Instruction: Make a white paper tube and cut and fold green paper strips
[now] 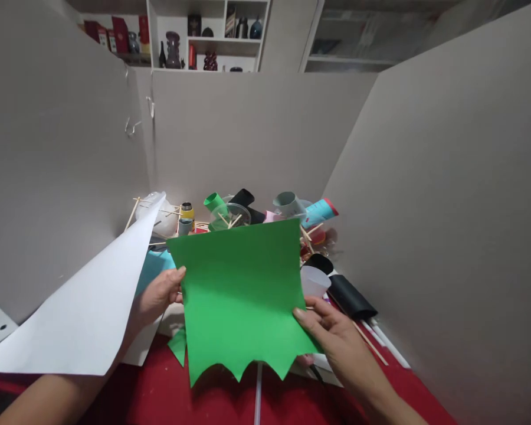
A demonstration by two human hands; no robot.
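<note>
A sheet of green paper [243, 289] is held up in front of me, its lower edge cut into curved scallops with points between them. My left hand [161, 292] pinches its left edge, thumb on the near face. On the opposite side my right hand [325, 321] grips the right edge, its thumb also in front and fingers behind. A small green paper scrap [177, 345] lies on the red table [159, 395] below the left hand. A large white paper sheet [84, 301] curves over my left forearm.
Behind the green sheet are rolled paper tubes, among them a grey one [287, 205], a blue one [319, 212] and a black one [351, 297]. Wooden sticks [310, 236] and a yellow bottle [187, 215] stand there too. Grey panels [256, 130] enclose the table.
</note>
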